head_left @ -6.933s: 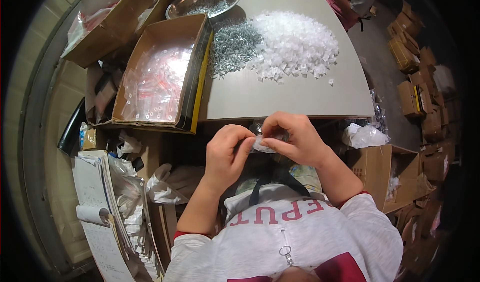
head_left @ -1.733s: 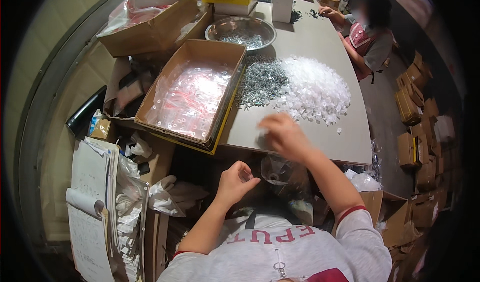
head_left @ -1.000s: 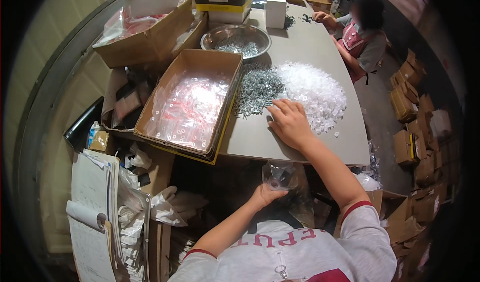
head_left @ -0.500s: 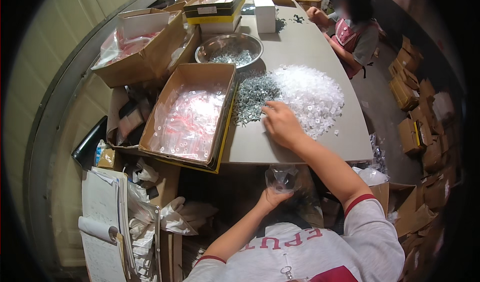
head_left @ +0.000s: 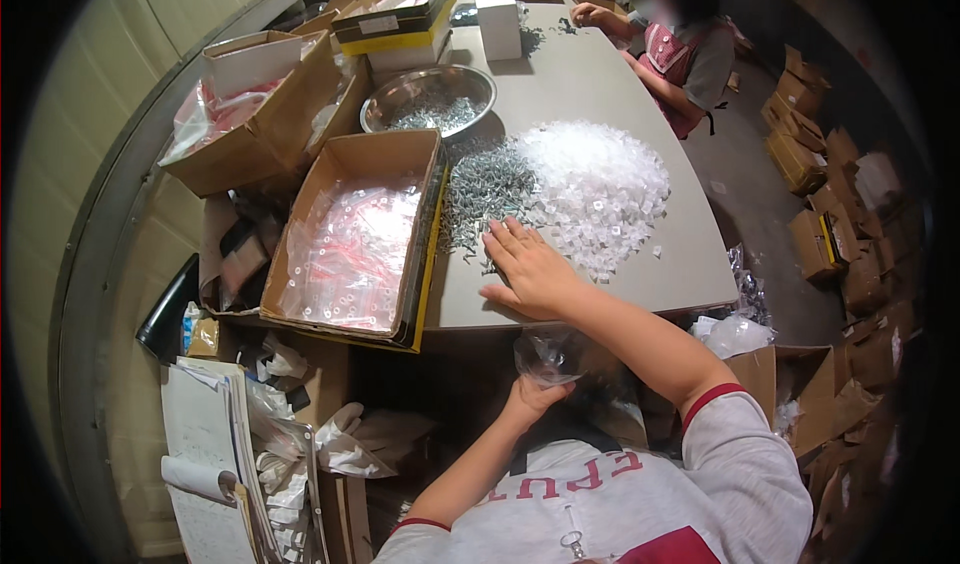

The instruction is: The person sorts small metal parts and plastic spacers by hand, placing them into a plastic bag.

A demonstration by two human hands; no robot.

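Note:
My right hand (head_left: 528,269) lies palm down with fingers spread at the near edge of a heap of small grey metal screws (head_left: 485,192). To the right of the screws, and touching them, spreads a larger heap of small white plastic pieces (head_left: 600,189). Below the table's front edge, my left hand (head_left: 538,396) grips a clear plastic bag (head_left: 548,356) with its mouth facing up. What the bag contains is too dim to make out. Left of the screws stands a cardboard box (head_left: 425,164) filled with clear red-edged zip bags (head_left: 355,249).
Behind the screws sits a metal bowl (head_left: 470,89) holding more screws. Open cartons (head_left: 250,134) crowd the left, and a white box (head_left: 497,24) stands farther back. Another person (head_left: 680,54) works at the table's far right side. Cardboard boxes (head_left: 800,164) line the floor at right.
My right hand has come slightly nearer and left, its fingers going from bent at the heap to spread flat. The left hand still holds the bag. The whole view has shifted a little.

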